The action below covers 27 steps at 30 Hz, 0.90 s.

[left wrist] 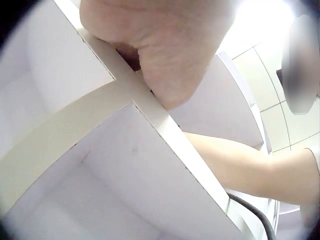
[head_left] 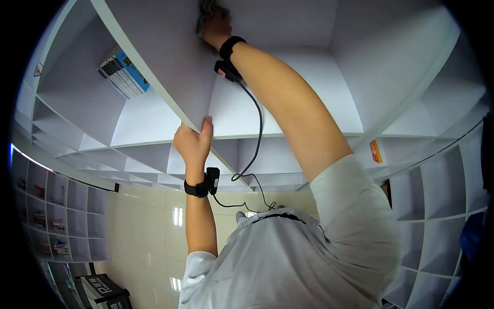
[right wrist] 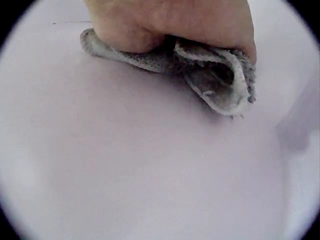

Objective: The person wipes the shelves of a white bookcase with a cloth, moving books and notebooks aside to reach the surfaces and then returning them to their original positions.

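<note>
Gripping grey cloth (right wrist: pixel 242 82) in right hand (head_left: pixel 217 30), you hold it bunched against shelf panel (head_left: pixel 175 56), top centre of head view; left hand (head_left: pixel 193 149) clasps panel's front edge lower down, likely for steadiness.

Crumpled grey cloth (right wrist: pixel 212 90), folded edge, against pale panel (right wrist: pixel 125 150)

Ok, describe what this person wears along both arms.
Short pale-grey sleeves, left sleeve and right sleeve. Black straps circle the left wrist and right wrist, each with a small black box: whitish label left, reddish label right. Thin black cables trail from both.
</note>
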Available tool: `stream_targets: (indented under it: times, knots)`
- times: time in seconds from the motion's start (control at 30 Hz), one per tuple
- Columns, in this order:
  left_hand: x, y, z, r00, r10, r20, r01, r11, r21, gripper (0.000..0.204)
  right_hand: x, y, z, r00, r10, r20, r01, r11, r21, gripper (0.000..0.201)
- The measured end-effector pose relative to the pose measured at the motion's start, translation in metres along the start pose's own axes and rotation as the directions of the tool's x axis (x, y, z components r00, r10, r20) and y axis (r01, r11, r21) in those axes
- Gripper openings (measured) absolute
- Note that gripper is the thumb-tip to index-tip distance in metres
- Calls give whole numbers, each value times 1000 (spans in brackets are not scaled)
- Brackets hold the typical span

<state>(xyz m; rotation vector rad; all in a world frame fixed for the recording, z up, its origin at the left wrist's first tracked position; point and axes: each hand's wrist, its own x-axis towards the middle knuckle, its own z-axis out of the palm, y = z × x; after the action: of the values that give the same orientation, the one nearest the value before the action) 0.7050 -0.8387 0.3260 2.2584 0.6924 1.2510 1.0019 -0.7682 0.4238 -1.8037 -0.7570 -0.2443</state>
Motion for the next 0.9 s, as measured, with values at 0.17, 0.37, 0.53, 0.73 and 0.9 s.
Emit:
stream_targets:
  times: [0.17,0.37,0.53,0.73,0.9]
  knots:
    - [1,-10,5,998,45,-35,-44,999,19,26,-2,70,44,956,-40,292,236,695,-679,38]
    - [-2,-12,8,989,126,-73,-130,990,-52,30,-108,6,-9,877,80,474,266,740,-618,35]
    - [-6,-18,8,989,139,-52,-145,982,-118,28,-244,-62,-87,892,-143,428,424,590,-687,34]
    - [-5,-14,4,996,90,15,-88,991,-99,32,-280,-42,-157,871,-267,413,492,455,-742,42]
    - [-7,-9,-2,981,195,-2,-195,980,-46,19,-268,-6,-246,913,70,403,355,353,-866,50]
